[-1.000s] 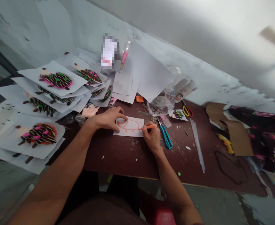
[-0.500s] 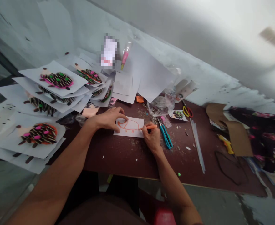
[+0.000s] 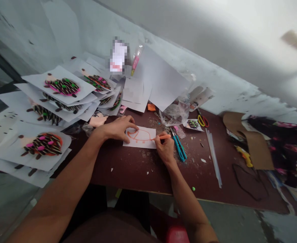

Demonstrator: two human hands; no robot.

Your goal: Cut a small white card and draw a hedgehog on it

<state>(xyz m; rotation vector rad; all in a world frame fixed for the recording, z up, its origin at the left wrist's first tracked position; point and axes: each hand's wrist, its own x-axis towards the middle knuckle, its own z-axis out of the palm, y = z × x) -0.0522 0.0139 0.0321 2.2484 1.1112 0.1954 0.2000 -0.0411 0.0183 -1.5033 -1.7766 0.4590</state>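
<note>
A small white sheet of paper [image 3: 139,144] lies on the dark red table, with an orange outline of a hedgehog-like animal [image 3: 143,131] drawn on it. My left hand [image 3: 120,128] rests at the sheet's left edge, thumb and fingers apart, pressing on the paper. In my right hand [image 3: 165,146] is an orange marker [image 3: 165,136], its tip touching the paper at the right end of the outline. Just right of that hand lie blue-handled scissors [image 3: 180,148].
Paper sheets with seed-covered hedgehogs [image 3: 62,86] are piled at the left. Clear plastic bags [image 3: 175,113], red-and-yellow scissors [image 3: 203,120] and a small hedgehog card [image 3: 193,124] lie farther back. Glue sticks [image 3: 214,158] and a yellow glue gun [image 3: 244,156] are at the right.
Almost nothing differs. The marker tip stays near the outline's right end, and my left hand keeps its place on the paper.
</note>
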